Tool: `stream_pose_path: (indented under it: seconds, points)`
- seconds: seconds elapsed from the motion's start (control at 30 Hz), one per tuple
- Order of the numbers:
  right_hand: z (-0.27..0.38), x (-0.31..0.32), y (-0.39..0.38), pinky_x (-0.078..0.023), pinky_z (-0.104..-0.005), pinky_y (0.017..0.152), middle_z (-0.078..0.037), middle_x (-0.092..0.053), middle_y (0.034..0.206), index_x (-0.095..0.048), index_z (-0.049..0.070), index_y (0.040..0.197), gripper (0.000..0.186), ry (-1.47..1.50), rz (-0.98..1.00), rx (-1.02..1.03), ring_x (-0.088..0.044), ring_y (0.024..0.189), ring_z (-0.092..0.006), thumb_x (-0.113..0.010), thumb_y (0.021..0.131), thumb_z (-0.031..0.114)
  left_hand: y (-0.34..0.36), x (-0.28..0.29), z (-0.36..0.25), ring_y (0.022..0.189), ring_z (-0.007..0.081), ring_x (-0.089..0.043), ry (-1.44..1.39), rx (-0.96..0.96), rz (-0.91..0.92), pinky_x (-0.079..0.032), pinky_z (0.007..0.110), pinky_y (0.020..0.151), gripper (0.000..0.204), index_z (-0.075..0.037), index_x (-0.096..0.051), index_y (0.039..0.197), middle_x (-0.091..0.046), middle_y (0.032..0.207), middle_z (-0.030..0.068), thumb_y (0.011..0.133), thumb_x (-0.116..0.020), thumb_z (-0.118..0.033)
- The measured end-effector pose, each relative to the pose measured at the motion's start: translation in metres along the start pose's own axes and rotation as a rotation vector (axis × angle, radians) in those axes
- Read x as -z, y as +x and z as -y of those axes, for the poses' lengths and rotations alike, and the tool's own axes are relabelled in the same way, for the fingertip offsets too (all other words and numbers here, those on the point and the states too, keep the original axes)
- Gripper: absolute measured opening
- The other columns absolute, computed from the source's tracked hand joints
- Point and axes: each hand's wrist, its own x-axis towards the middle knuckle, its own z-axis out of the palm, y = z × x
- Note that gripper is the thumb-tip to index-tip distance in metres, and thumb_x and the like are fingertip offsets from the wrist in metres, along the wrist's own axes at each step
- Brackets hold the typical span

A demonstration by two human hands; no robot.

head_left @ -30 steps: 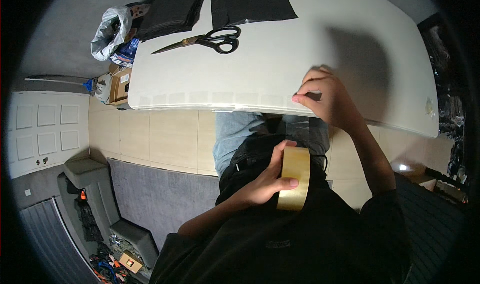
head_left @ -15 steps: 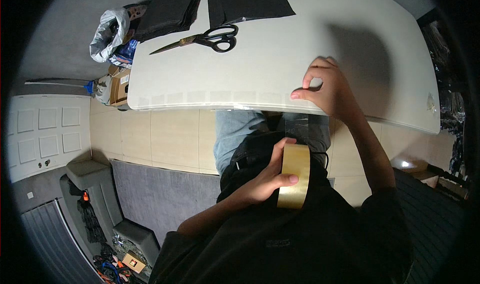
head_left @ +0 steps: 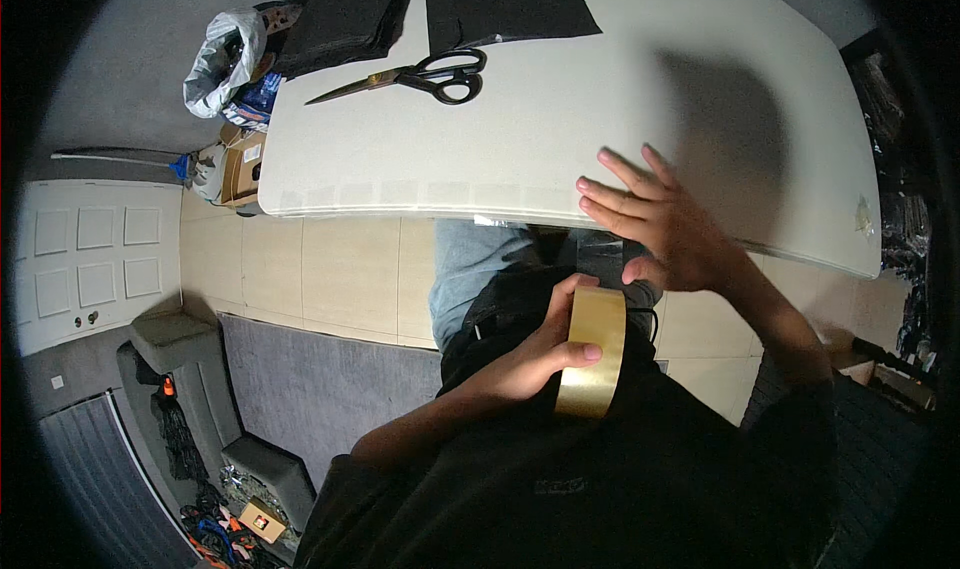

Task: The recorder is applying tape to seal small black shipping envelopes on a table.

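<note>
A white worktop stood over a pale tiled floor, with a grey rug and a panelled white door off to the left. Nearest, the left hand was closed around a wide roll of tan tape, thumb over its outer face, holding it upright above the lap. Just beyond it, the right hand hovered with fingers spread, empty, over the near edge of the worktop, where short strips of clear tape seemed to be stuck in a row. To do this well, it would probably help to keep the roll steady and find the free end before pulling. Farther off lay black-handled scissors, and at the far edge two stacks of black fabric.
</note>
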Motion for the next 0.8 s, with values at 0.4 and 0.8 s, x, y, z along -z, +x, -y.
stream_pose_path:
  seconds: [0.4, 0.8]
  points:
    - [-0.013, 0.046, 0.129, -0.049, -0.0438, 0.104, -0.016, -0.074, 0.111, -0.073, 0.004, 0.117, 0.028, 0.137, -0.067, -0.102, -0.071, 0.102, -0.0280, -0.065, 0.098, 0.023, -0.001, 0.000, -0.003, 0.138, 0.0256, -0.032, -0.036, 0.045, -0.070, -0.030, 0.044, 0.113, 0.091, -0.013, -0.009, 0.157, -0.032, 0.144, 0.0133, 0.089, -0.064, -0.040]
    - [-0.038, 0.032, 0.264, -0.055, -0.0425, 0.086, -0.020, -0.070, 0.107, -0.066, -0.006, 0.117, 0.036, -0.049, 0.180, -0.109, -0.069, 0.100, -0.0367, -0.070, 0.092, 0.020, 0.003, -0.004, -0.004, 0.141, 0.0269, -0.030, 0.064, 0.030, -0.103, -0.024, 0.041, 0.116, 0.095, -0.008, -0.012, 0.158, -0.029, 0.149, 0.0132, 0.084, -0.062, -0.042]
